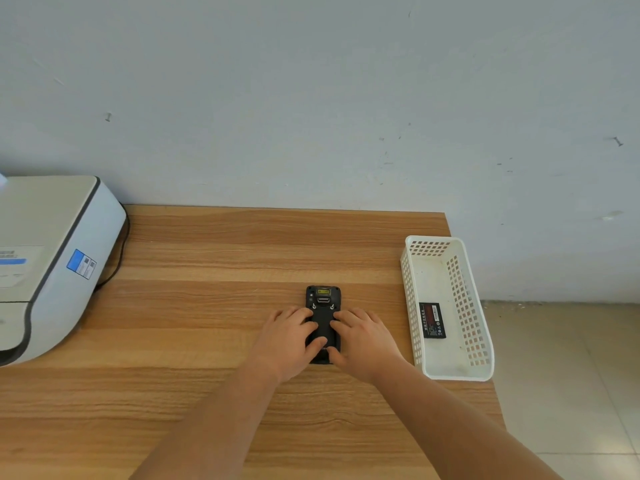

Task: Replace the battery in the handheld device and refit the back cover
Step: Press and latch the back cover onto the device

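Observation:
A black handheld device lies face down on the wooden table, its back cover on and two small screws showing near its top. My left hand rests on its left side, thumb across the lower back. My right hand rests on its right side, fingers spread over the cover. Both hands press flat on the device rather than lifting it. A black battery with a red label lies in the white basket to the right.
A large white and grey printer fills the left of the table, with a black cable behind it. The table's right edge runs just past the basket, with tiled floor beyond. A pale wall stands behind.

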Tool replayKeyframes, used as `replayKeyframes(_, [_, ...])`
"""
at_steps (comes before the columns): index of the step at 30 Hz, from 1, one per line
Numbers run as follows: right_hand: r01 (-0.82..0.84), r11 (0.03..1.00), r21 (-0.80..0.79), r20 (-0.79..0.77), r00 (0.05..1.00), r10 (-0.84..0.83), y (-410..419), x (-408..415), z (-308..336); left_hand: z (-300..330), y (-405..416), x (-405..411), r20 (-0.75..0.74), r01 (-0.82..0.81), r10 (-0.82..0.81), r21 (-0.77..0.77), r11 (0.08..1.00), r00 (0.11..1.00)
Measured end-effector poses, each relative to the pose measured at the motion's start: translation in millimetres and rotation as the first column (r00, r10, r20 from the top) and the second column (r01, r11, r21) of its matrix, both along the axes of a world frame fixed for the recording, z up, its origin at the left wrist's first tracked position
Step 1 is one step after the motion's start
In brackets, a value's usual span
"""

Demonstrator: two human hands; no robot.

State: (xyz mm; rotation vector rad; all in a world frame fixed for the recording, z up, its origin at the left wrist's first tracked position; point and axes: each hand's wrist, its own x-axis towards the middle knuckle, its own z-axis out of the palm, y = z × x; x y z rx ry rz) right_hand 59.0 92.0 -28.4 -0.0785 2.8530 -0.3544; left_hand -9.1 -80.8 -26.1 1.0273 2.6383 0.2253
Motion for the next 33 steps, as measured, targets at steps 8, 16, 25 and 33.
replayKeyframes(8, [0.15, 0.986, -0.07, -0.03, 0.988, -0.153, 7.6, -33.5, -0.6, 5.8, 13.3, -32.3, -0.003, -0.021, 0.021, -0.005, 1.0, 1.0])
replayKeyframes(16, [0.235, 0.967, -0.1, 0.01, 0.972, -0.235, 9.5, -51.6, -5.2, 1.4, 26.6, -51.6, 0.032, -0.152, 0.154, -0.039, 0.988, 0.988])
replayKeyframes(25, [0.289, 0.945, -0.15, 0.068, 0.957, -0.282, 12.4, -49.6, -8.3, -1.8, 25.8, -49.8, 0.079, -0.175, 0.174, 0.015, 0.984, 0.982])
replayKeyframes(33, [0.082, 0.996, -0.037, 0.051, 0.995, -0.08, 17.9, -57.2, -4.9, 6.5, 32.3, -70.2, 0.054, 0.069, -0.065, -0.08, 0.994, 0.996])
